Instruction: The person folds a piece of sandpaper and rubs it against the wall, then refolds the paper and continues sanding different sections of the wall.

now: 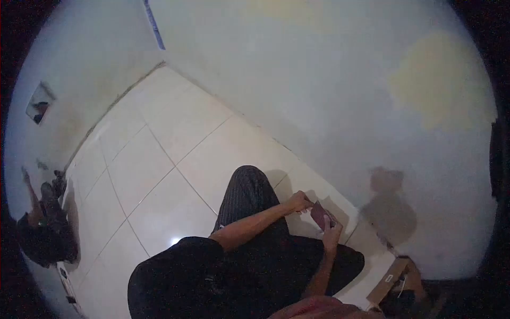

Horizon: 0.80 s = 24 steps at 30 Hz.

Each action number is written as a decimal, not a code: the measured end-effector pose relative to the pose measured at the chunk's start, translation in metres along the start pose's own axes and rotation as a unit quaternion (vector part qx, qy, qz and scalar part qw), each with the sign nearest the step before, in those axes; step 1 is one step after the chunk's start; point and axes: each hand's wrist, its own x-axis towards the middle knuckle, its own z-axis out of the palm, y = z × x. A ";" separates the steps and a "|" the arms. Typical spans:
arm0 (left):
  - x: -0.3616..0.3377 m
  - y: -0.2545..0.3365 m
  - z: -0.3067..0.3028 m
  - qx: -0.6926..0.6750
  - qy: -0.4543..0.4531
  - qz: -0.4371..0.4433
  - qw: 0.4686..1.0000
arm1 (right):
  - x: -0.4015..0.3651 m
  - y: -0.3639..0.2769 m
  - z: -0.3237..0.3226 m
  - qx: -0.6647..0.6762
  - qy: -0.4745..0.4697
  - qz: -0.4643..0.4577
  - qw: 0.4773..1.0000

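Observation:
Over my bent legs (247, 199), in dark trousers, a small flat reddish-brown piece (320, 216) is held up; its kind does not show clearly. My right hand (332, 229) grips its lower edge, with the thumb lying across the near face. Curled at the upper left corner of the piece is my left hand (299, 202), its fingers pinched together; I cannot tell whether they hold that corner.
A wall (319, 85) with yellowish patches rises close ahead and to the right. White floor tiles (175, 186) stretch left, where another person (45, 228) is near the far wall. At lower right stands a brown cardboard box (388, 280).

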 end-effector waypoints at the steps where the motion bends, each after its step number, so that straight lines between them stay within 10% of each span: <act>1: 0.002 -0.001 0.001 0.018 -0.010 -0.009 1.000 | 0.000 -0.002 -0.001 -0.001 0.010 0.004 1.000; 16: -0.011 0.005 0.008 -0.037 -0.068 -0.042 0.996 | -0.011 0.030 -0.010 0.031 -0.012 -0.125 0.992; 24: -0.029 0.022 0.009 -0.160 -0.057 -0.041 0.985 | -0.013 0.019 -0.010 0.108 0.005 0.029 0.994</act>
